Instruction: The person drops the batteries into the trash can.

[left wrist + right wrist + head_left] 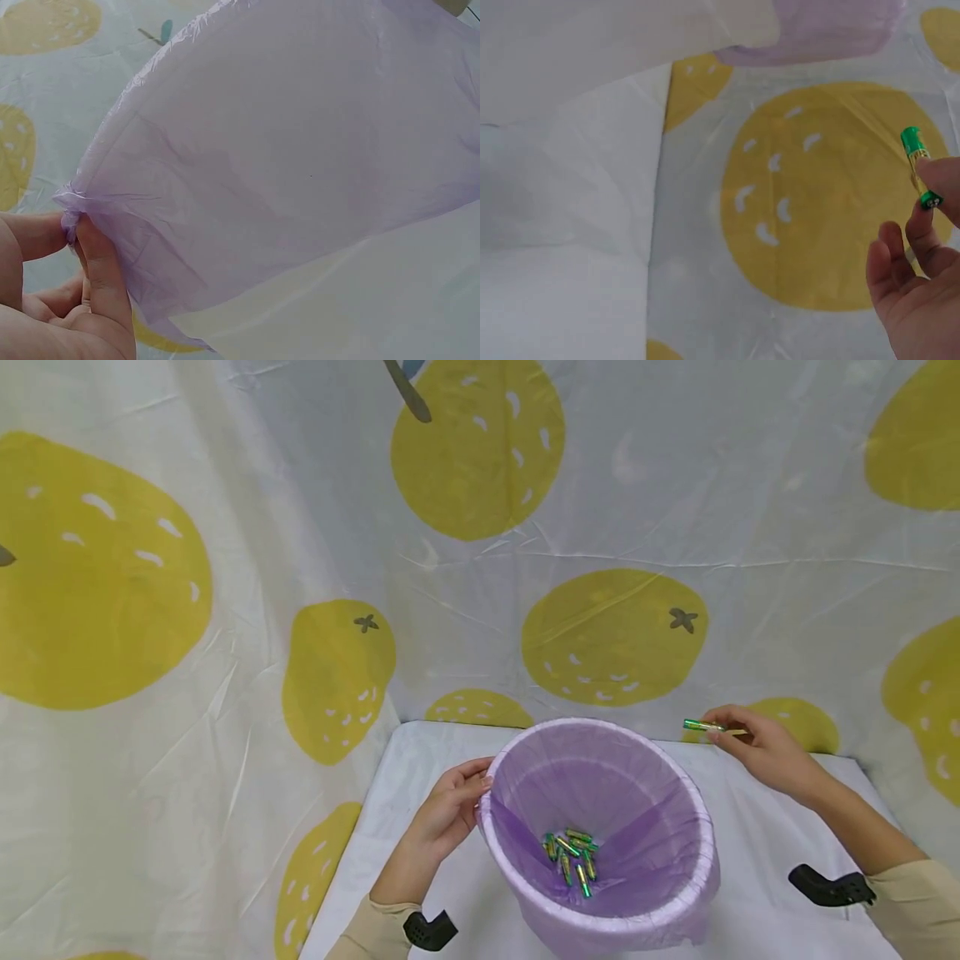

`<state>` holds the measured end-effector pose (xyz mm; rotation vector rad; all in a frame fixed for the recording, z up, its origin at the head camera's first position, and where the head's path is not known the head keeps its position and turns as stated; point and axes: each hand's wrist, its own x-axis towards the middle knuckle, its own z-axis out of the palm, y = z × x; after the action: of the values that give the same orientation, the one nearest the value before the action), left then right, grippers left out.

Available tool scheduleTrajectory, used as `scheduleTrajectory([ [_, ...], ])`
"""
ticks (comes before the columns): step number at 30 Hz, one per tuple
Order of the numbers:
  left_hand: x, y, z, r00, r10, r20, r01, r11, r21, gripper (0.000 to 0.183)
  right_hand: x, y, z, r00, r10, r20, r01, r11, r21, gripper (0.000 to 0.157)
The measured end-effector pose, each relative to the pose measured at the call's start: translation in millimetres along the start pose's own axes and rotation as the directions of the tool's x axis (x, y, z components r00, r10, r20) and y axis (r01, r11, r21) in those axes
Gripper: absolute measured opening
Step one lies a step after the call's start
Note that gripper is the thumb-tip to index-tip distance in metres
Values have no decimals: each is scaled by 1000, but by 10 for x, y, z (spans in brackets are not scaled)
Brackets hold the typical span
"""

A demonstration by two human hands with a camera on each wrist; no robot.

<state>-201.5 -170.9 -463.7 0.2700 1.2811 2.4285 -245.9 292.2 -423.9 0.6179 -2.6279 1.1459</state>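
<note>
A white trash can lined with a purple garbage bag (pixel 592 777) stands in front of me, the bag folded over its rim. Several green-and-gold batteries (pixel 568 852) lie in a loose heap at the bottom of the bag. At the can's left rim my left hand (pixel 448 810) pinches a gathered bunch of the bag (pixel 71 201) between thumb and finger. My right hand (pixel 765 753) is up to the right of the can, apart from it. Its thumb and finger pinch one battery (pixel 913 142) near one end, with the other fingers loosely bent.
The can rests on a white-covered table (pixel 442 743). A pale curtain printed with yellow fruit (pixel 615 635) hangs behind the table and along its left side. Black mounts (pixel 828 887) sit at both wrists.
</note>
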Motion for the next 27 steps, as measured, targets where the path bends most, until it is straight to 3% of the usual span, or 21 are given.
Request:
scheduleTrajectory([
  [7,-10,11,-4,1000,2,4,-2,1000,-7,32,159,-389,5,989,-148,26,146,987,74,24],
  [15,-16,11,5,1000,3,-3,-3,1000,-13,32,332,-804,11,938,-334,88,331,942,46,35],
  [27,-18,-7,36,1000,-9,-17,9,1000,-20,33,396,-1001,88,907,-399,132,396,917,51,40],
])
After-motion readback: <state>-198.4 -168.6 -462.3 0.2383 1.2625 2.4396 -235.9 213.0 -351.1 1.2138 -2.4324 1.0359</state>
